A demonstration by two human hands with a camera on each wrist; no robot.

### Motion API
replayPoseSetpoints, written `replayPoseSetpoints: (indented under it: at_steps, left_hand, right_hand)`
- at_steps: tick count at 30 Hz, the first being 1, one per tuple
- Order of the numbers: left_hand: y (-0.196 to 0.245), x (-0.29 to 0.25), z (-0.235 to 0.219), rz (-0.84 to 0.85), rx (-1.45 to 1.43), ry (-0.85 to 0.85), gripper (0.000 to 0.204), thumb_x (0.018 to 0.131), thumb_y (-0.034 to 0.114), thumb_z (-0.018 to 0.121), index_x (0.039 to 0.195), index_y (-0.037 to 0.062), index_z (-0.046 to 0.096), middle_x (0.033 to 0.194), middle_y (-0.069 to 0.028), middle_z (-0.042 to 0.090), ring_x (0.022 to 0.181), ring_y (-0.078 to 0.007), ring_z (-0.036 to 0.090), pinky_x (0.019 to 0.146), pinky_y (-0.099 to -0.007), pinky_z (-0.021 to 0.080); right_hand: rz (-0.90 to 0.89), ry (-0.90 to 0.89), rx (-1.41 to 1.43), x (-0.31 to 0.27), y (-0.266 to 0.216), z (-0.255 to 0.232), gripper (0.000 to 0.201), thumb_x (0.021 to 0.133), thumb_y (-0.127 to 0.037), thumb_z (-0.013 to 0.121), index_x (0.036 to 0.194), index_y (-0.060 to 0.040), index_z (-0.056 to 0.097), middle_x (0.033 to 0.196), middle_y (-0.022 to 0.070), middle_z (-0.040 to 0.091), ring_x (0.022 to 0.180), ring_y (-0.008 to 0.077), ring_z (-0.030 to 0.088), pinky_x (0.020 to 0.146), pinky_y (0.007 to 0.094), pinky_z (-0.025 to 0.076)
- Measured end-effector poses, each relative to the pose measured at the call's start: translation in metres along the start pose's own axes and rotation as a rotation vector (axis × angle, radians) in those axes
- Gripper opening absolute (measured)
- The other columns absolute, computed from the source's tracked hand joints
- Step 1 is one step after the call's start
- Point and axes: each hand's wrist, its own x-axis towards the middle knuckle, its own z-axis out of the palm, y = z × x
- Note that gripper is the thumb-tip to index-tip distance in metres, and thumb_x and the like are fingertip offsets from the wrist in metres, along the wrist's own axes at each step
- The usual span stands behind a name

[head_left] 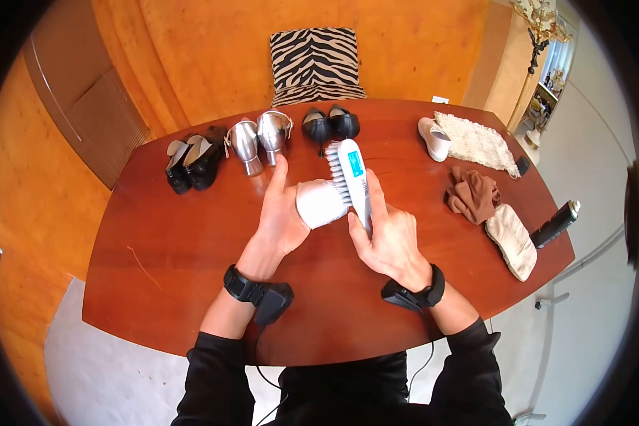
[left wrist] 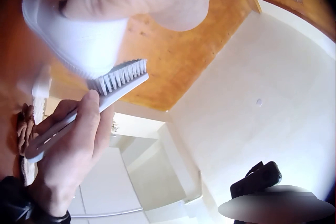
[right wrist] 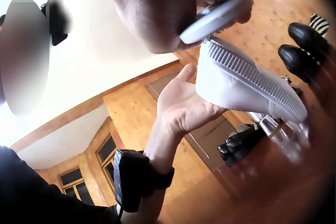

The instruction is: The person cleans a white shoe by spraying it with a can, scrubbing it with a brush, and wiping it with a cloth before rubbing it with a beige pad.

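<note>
A white shoe (head_left: 321, 204) is held up by my left hand (head_left: 273, 216), whose thumb stands out free while its other fingers are hidden at the shoe. In the right wrist view the ridged sole of the shoe (right wrist: 247, 79) shows. My right hand (head_left: 392, 238) grips the handle of a white brush (head_left: 356, 177) with a blue label. The left wrist view has the bristles of the brush (left wrist: 126, 77) against the shoe's lower edge (left wrist: 89, 50), with my right hand (left wrist: 73, 150) round the handle.
Black shoes (head_left: 202, 163), silver heels (head_left: 272, 131) and black heels (head_left: 344, 122) line the table's far side. At the right lie another white shoe (head_left: 434, 140), lacy cloth (head_left: 476, 140), brown cloth (head_left: 472, 193), a cream pad (head_left: 511, 241) and a black spray can (head_left: 555, 225).
</note>
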Motion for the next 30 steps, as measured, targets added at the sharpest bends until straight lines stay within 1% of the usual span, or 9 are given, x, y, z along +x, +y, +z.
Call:
replayPoseSetpoints:
  at_steps: [1, 5, 7, 8, 11, 22, 24, 27, 30]
  left_hand:
    - [0.0, 0.0, 0.001, 0.01, -0.001, 0.054, 0.091, 0.087, 0.069, 0.018, 0.114, -0.011, 0.05, 0.111, -0.0172, 0.06, 0.108, -0.023, 0.056, 0.094, -0.0358, 0.042]
    - [-0.004, -0.001, 0.002, 0.064, 0.102, 0.014, 0.081, 0.09, 0.066, 0.019, 0.117, -0.0049, 0.05, 0.111, -0.0135, 0.06, 0.106, -0.0201, 0.057, 0.092, -0.0352, 0.045]
    - [-0.007, -0.002, 0.004, 0.154, 0.293, 0.036, 0.072, 0.093, 0.06, 0.022, 0.124, -0.0002, 0.045, 0.116, -0.0118, 0.057, 0.106, -0.0182, 0.056, 0.092, -0.0356, 0.044]
    - [-0.008, -0.002, -0.001, 0.162, 0.41, -0.025, 0.079, 0.091, 0.063, 0.02, 0.135, -0.0017, 0.033, 0.13, -0.0124, 0.047, 0.12, -0.0205, 0.047, 0.099, -0.0366, 0.039]
    - [-0.014, -0.007, 0.004, 0.228, 0.519, 0.022, 0.07, 0.095, 0.056, 0.026, 0.132, -0.0018, 0.036, 0.127, -0.0133, 0.048, 0.115, -0.0184, 0.048, 0.098, -0.0342, 0.039]
    - [-0.015, -0.011, -0.001, 0.33, 1.124, -0.077, 0.085, 0.089, 0.065, 0.027, 0.131, -0.0085, 0.03, 0.118, -0.0233, 0.051, 0.111, -0.031, 0.049, 0.094, -0.0374, 0.037]
    - [-0.015, -0.016, 0.005, 0.31, 1.179, -0.115, 0.082, 0.089, 0.062, 0.032, 0.129, -0.009, 0.03, 0.115, -0.0263, 0.052, 0.108, -0.0334, 0.051, 0.092, -0.0389, 0.038]
    - [-0.012, -0.02, 0.014, 0.282, 1.27, -0.157, 0.073, 0.09, 0.055, 0.041, 0.124, -0.009, 0.036, 0.111, -0.0279, 0.053, 0.104, -0.0358, 0.053, 0.089, -0.0402, 0.039]
    - [-0.014, -0.021, 0.012, 0.259, 1.43, -0.137, 0.063, 0.087, 0.048, 0.052, 0.108, -0.0113, 0.043, 0.098, -0.0281, 0.053, 0.091, -0.0366, 0.054, 0.081, -0.0413, 0.042]
  right_hand:
    - [0.003, 0.006, 0.001, 0.001, 0.0, -0.002, 0.065, 0.081, -0.022, 0.055, 0.13, 0.012, 0.031, 0.063, 0.0194, 0.059, 0.046, 0.0323, 0.056, 0.045, 0.0401, 0.047]
    - [0.076, -0.154, 0.017, 0.007, -0.001, -0.017, 0.062, 0.082, -0.024, 0.053, 0.13, 0.0094, 0.033, 0.062, 0.0201, 0.059, 0.05, 0.0362, 0.058, 0.051, 0.0441, 0.048]
    - [0.122, -0.216, 0.025, 0.011, -0.001, -0.023, 0.061, 0.082, -0.025, 0.052, 0.13, 0.0083, 0.034, 0.061, 0.0202, 0.059, 0.052, 0.0372, 0.058, 0.053, 0.0452, 0.048]
    - [0.152, -0.266, 0.024, 0.012, 0.0, -0.025, 0.06, 0.082, -0.026, 0.052, 0.13, 0.0076, 0.036, 0.06, 0.0203, 0.058, 0.053, 0.0379, 0.058, 0.054, 0.0456, 0.048]
    - [0.186, -0.325, 0.026, 0.014, 0.004, -0.029, 0.058, 0.082, -0.027, 0.051, 0.128, 0.0072, 0.039, 0.058, 0.0206, 0.058, 0.054, 0.0386, 0.058, 0.055, 0.0458, 0.047]
    - [0.269, -0.382, 0.048, 0.017, 0.008, -0.028, 0.056, 0.081, -0.026, 0.054, 0.127, 0.0031, 0.042, 0.059, 0.022, 0.057, 0.057, 0.0393, 0.058, 0.059, 0.0456, 0.047]
    - [0.25, -0.398, 0.02, 0.018, 0.01, -0.027, 0.059, 0.081, -0.027, 0.05, 0.124, 0.0126, 0.04, 0.059, 0.0211, 0.058, 0.055, 0.0359, 0.059, 0.054, 0.0447, 0.047]
    - [0.281, -0.389, 0.056, 0.021, 0.011, -0.029, 0.06, 0.081, -0.027, 0.05, 0.124, 0.0132, 0.039, 0.061, 0.0216, 0.059, 0.057, 0.0362, 0.06, 0.056, 0.045, 0.048]
    - [0.306, -0.324, 0.049, 0.02, 0.029, -0.017, 0.053, 0.082, -0.028, 0.051, 0.124, 0.0037, 0.042, 0.061, 0.0212, 0.058, 0.057, 0.0386, 0.058, 0.059, 0.0464, 0.047]
